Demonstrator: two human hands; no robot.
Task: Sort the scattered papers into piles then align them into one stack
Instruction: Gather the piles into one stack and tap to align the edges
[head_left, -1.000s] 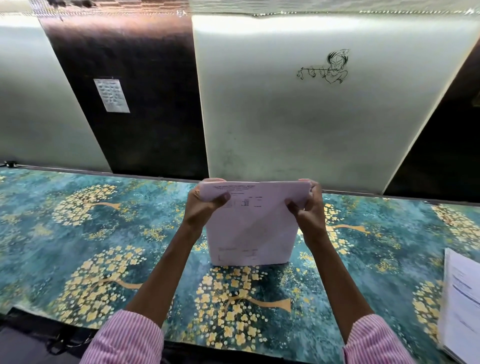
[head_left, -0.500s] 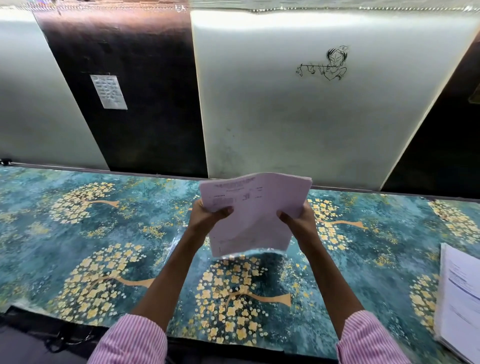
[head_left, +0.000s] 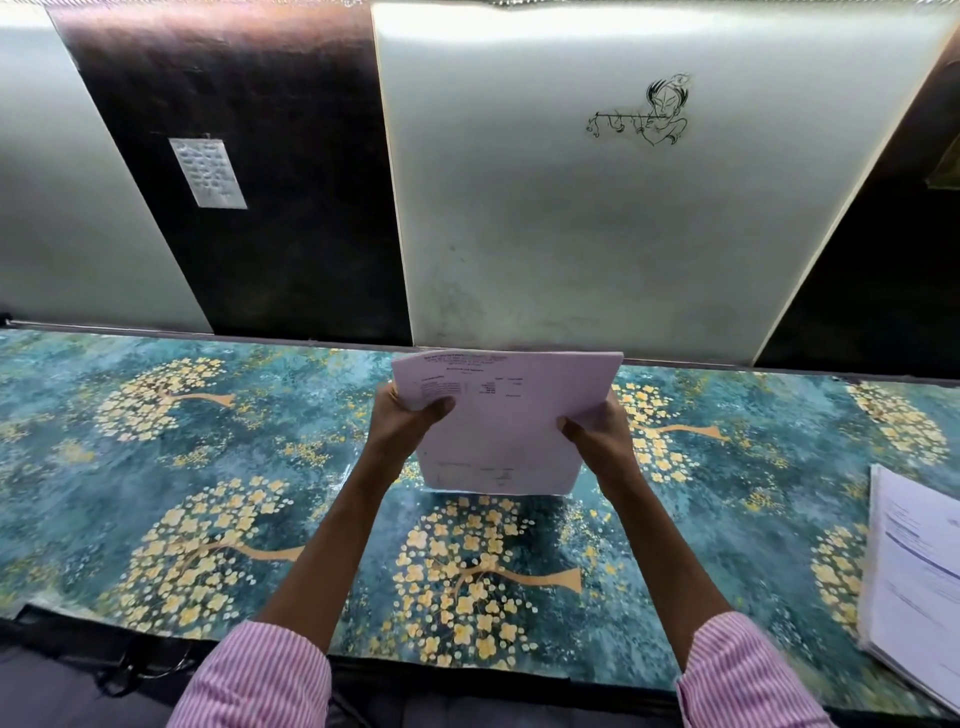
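Stack of white printed paper sheets (head_left: 506, 421), held upright on its lower edge at the centre of the view, its bottom edge at or just above the teal tabletop covering patterned with yellow blossom trees (head_left: 156, 467); contact cannot be confirmed. The printed face of the stack turns toward the camera, with small lines of text near its top edge and a few fainter lines near the bottom. Left hand (head_left: 402, 423): grip clenched on the stack's upper left edge at the 9 o'clock side, thumb lying across the front sheet. Right hand (head_left: 602, 439): grip clenched on the right edge at the 3 o'clock side, thumb on the front sheet, fingers hidden behind the paper. Both forearms extend from pink-and-white striped sleeves (head_left: 260, 675) at 6 o'clock. A second pile of white printed papers (head_left: 919, 577) lies flat on the tabletop at 4 o'clock, well apart from the held stack and partly cut off by the frame edge. Behind the tabletop, at 12 o'clock, stand alternating pale and dark brown wall panels; the pale centre panel (head_left: 571, 234) bears a black line drawing of a flute player (head_left: 644, 111), and the dark panel at 10 o'clock carries a small grey printed notice (head_left: 208, 173).
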